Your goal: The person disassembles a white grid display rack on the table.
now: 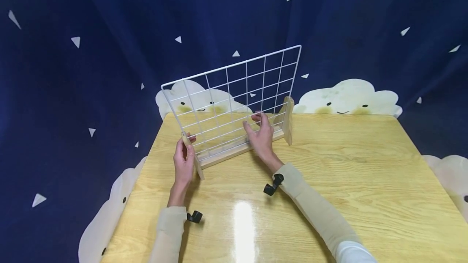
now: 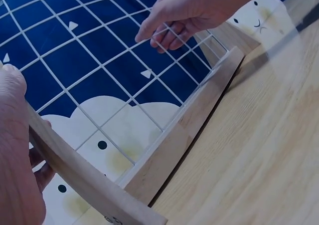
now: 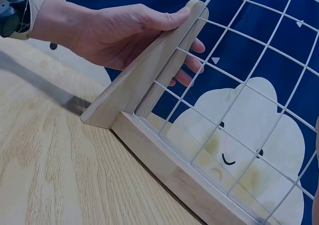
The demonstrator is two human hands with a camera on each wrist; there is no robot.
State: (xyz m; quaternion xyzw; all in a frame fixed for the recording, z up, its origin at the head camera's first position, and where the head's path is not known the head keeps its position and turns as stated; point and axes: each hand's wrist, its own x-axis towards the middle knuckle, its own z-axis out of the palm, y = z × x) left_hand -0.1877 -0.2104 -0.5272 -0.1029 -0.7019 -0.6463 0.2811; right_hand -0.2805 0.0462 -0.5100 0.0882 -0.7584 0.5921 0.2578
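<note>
"That white, rectangular wire grid panel [image 1: 246,78] at centre frame?"

"Looks like metal, smoothly coated."

"And the pale, straight wooden bar [image 1: 227,156] beneath it?"

"Smooth and matt, same as the pale, tapered wooden end piece [image 3: 137,83] at left in the right-wrist view."

"The yellowish, broad, wood-grained tabletop [image 1: 340,153]?"

"Glossy; it throws white glare at lower centre."

"The navy, white-triangle-patterned cloth curtain [image 1: 219,11] across the top?"

"Matt, softly folded."

"Beige, tubular sleeves [image 1: 170,230] below?"

"Cloth, matt too."
</note>
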